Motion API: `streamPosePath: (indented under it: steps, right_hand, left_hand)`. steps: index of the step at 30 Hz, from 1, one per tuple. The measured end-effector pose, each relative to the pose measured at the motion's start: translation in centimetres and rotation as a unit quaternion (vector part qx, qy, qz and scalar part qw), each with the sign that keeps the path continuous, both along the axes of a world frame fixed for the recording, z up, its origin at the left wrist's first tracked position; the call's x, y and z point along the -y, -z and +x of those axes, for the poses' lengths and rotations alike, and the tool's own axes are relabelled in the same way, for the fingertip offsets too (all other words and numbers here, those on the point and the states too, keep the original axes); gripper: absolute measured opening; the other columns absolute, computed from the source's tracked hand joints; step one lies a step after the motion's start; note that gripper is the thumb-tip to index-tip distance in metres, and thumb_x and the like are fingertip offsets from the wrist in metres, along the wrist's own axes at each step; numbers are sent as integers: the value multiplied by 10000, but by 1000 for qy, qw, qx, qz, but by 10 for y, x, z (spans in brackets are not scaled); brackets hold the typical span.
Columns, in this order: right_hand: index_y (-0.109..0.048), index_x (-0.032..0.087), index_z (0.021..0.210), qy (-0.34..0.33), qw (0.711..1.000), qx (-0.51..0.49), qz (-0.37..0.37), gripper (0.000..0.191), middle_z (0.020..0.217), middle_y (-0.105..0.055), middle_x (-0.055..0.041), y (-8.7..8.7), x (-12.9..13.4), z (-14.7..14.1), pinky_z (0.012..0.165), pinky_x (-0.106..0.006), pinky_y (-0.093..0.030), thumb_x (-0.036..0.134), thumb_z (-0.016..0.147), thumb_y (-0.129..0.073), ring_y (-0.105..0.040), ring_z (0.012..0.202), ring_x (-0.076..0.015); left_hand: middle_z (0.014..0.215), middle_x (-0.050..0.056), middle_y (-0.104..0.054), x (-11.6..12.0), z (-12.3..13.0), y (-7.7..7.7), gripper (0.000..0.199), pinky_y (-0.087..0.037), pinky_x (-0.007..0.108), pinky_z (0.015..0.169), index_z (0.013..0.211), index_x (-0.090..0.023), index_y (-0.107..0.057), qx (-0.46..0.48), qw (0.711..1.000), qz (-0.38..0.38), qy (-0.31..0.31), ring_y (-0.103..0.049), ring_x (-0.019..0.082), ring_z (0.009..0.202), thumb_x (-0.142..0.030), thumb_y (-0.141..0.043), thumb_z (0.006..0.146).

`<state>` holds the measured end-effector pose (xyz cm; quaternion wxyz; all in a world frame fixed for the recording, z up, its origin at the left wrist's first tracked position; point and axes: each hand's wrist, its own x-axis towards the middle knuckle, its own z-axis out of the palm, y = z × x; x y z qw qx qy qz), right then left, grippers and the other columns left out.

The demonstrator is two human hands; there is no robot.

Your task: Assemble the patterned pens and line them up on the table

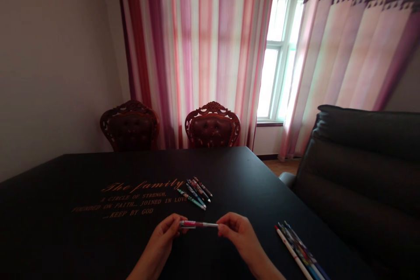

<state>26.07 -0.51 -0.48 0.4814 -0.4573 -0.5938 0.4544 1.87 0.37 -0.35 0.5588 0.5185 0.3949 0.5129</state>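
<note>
Between my two hands, a slim pen [200, 224] with a pinkish-red and silvery barrel lies level above the dark table. My left hand [169, 229] pinches its left end, where a clip shows along the side. At the other end, the fingertips of my right hand [236, 229] are closed on the pale tip. Just beyond, a small group of patterned pens [197, 191] rests on the table. To the right of my right hand lies a second bunch of long pens [300, 251], one of them white with a red end.
The black table [42, 210] carries gold lettering [141, 199] at the left. Two carved chairs [212, 124] stand behind its far edge. A dark padded armchair [364, 175] is close on the right. Striped curtains [210, 52] hang by a window [275, 57].
</note>
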Motion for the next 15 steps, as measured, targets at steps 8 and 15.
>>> streamPosePath:
  steps: [8,15]
  right_hand:
    - [-733,173,839,21,988,148,30,148,705,-698,-11,-8,6,0,600,-249,-424,296,781,-674,-615,660,-164]
    - [-722,220,749,85,937,308,139,40,807,-643,-8,-38,26,23,732,-267,-417,232,779,-698,-578,828,-182]
  left_hand:
    - [808,16,-708,5,-4,-9,343,-465,282,741,852,-199,-720,-125,991,4,-54,-621,230,829,-522,-700,737]
    - [699,14,-699,0,-4,-8,469,-504,325,773,797,-209,-729,-178,979,45,-91,-660,267,803,-658,-621,713]
